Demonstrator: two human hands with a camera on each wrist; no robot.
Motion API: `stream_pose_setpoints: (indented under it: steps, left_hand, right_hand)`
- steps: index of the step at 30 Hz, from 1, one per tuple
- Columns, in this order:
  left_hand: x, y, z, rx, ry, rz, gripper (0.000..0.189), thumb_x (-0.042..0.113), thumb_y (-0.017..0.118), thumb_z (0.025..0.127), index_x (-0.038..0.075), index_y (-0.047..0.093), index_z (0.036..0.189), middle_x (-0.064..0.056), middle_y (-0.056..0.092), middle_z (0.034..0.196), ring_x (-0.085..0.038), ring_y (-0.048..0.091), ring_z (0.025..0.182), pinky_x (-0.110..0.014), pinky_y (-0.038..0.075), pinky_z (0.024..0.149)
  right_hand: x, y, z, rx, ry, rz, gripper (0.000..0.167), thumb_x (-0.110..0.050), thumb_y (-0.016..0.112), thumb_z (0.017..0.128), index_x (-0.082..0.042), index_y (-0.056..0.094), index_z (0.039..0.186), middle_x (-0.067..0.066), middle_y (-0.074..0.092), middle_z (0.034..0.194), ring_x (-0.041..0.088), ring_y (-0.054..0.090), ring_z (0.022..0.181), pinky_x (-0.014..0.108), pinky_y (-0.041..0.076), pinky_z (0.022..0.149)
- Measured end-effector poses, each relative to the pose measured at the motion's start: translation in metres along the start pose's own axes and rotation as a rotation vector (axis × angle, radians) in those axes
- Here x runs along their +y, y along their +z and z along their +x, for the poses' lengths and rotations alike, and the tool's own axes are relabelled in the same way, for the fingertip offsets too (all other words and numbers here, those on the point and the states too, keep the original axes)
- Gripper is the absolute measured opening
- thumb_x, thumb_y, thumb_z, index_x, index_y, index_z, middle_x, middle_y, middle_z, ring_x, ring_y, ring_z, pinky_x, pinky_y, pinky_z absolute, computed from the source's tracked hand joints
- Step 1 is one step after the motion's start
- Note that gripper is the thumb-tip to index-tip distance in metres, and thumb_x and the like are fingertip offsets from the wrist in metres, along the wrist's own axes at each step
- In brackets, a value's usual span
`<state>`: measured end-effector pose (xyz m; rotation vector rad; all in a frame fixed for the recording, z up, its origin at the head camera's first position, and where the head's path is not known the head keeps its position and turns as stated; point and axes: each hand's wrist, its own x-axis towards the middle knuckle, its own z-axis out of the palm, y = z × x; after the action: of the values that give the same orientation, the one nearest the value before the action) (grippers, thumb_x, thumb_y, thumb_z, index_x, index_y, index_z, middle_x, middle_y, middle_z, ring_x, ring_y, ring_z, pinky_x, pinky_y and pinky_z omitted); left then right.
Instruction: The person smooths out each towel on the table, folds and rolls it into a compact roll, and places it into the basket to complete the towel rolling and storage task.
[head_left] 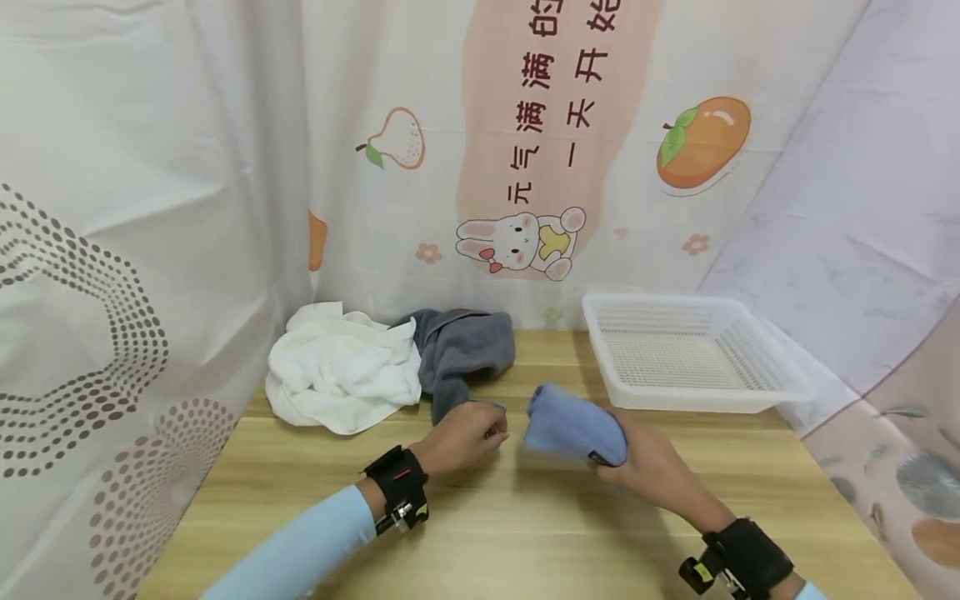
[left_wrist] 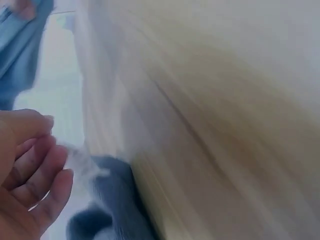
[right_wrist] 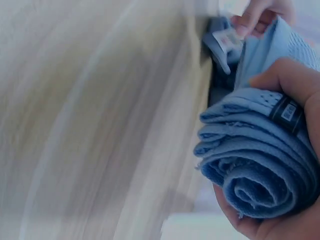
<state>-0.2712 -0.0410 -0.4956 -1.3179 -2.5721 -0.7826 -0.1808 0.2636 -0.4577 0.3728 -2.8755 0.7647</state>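
My right hand (head_left: pixel 648 462) grips a rolled blue towel (head_left: pixel 573 425) above the table. The right wrist view shows the towel's spiral end (right_wrist: pixel 260 190) and a small black label (right_wrist: pixel 287 114), with the thumb across its top. My left hand (head_left: pixel 461 437) is at the near end of a crumpled grey towel (head_left: pixel 480 342). Its thumb and fingers pinch a pale tag (right_wrist: pixel 227 40) on that grey towel, blurred in the left wrist view. A bunched white towel (head_left: pixel 345 367) lies left of the grey one.
A white plastic basket (head_left: pixel 675 396) with perforated walls stands at the back right of the wooden table (head_left: pixel 465 550). Printed curtains (head_left: pixel 375 208) hang behind the table and along both sides.
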Motion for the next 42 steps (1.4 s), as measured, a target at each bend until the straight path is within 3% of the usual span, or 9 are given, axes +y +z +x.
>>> stream_pose_setpoints:
  steps: [3,6,13,15,18,26,31,36,42]
  left_hand:
    - [0.005,0.016,0.007,0.013,0.020,0.053,0.005,0.015,0.073,0.097,0.016,0.072,0.093,0.005,0.066,0.088,-0.004,0.060,0.079,-0.018,0.048,0.070]
    - [0.008,0.034,0.021,0.058,0.091,0.124,0.003,0.013,0.070,0.099,0.013,0.072,0.099,0.002,0.065,0.094,-0.007,0.061,0.083,-0.019,0.048,0.072]
    - [0.024,0.044,0.094,0.122,0.278,0.452,0.031,0.004,0.062,0.102,0.007,0.066,0.132,-0.006,0.064,0.126,-0.018,0.061,0.112,-0.030,0.051,0.093]
    - [0.028,0.047,0.109,0.140,0.328,0.498,0.032,0.005,0.060,0.102,0.008,0.066,0.134,-0.007,0.062,0.136,-0.019,0.059,0.122,-0.030,0.048,0.101]
    - [0.030,0.057,0.124,0.182,0.364,0.528,0.027,0.009,0.060,0.104,0.011,0.068,0.130,-0.006,0.063,0.135,-0.018,0.058,0.125,-0.028,0.046,0.104]
    - [0.026,0.080,0.136,0.305,0.357,0.445,0.007,0.012,0.068,0.100,0.014,0.075,0.101,-0.002,0.068,0.121,-0.017,0.060,0.118,-0.028,0.046,0.103]
    - [0.035,0.081,0.147,0.296,0.355,0.507,0.010,0.019,0.070,0.099,0.020,0.079,0.095,0.004,0.073,0.104,-0.011,0.064,0.105,-0.026,0.047,0.096]
    - [0.045,0.077,0.156,0.271,0.348,0.585,0.011,0.019,0.072,0.097,0.026,0.081,0.095,0.011,0.075,0.099,-0.003,0.066,0.095,-0.024,0.047,0.096]
    - [0.053,0.077,0.164,0.277,0.375,0.509,0.016,0.009,0.071,0.097,0.021,0.080,0.100,0.007,0.075,0.104,-0.007,0.067,0.100,-0.022,0.047,0.097]
  right_hand:
    - [0.005,-0.004,0.001,0.011,0.085,0.060,0.084,-0.031,0.088,0.078,0.000,0.048,0.145,0.019,0.068,0.116,0.031,0.068,0.098,0.045,0.056,0.072]
    - [0.008,-0.006,0.005,0.023,0.155,0.106,0.087,-0.035,0.085,0.082,0.003,0.043,0.147,0.027,0.065,0.121,0.037,0.068,0.101,0.045,0.058,0.070]
    - [0.015,-0.030,0.015,0.094,0.274,0.106,0.093,-0.042,0.080,0.087,0.005,0.034,0.152,0.036,0.057,0.131,0.049,0.062,0.112,0.056,0.056,0.080]
    - [0.017,-0.036,0.013,0.105,0.310,0.117,0.094,-0.043,0.079,0.088,0.005,0.032,0.153,0.036,0.055,0.133,0.050,0.060,0.114,0.056,0.056,0.081]
    - [0.021,-0.040,0.010,0.115,0.344,0.138,0.094,-0.044,0.078,0.089,0.004,0.031,0.154,0.035,0.054,0.135,0.050,0.060,0.115,0.054,0.057,0.078]
    - [0.021,-0.040,0.012,0.106,0.369,0.218,0.093,-0.046,0.078,0.089,-0.001,0.032,0.155,0.030,0.055,0.136,0.045,0.062,0.115,0.048,0.059,0.076]
    - [0.021,-0.050,0.014,0.129,0.355,0.186,0.091,-0.046,0.078,0.089,0.000,0.034,0.154,0.031,0.056,0.135,0.045,0.062,0.114,0.048,0.058,0.077]
    - [0.021,-0.062,0.017,0.133,0.368,0.193,0.092,-0.047,0.077,0.090,0.001,0.032,0.154,0.031,0.053,0.137,0.046,0.061,0.115,0.049,0.058,0.077]
    - [0.020,-0.077,0.026,0.158,0.369,0.188,0.093,-0.047,0.077,0.090,0.002,0.031,0.154,0.031,0.052,0.137,0.047,0.059,0.118,0.052,0.057,0.080]
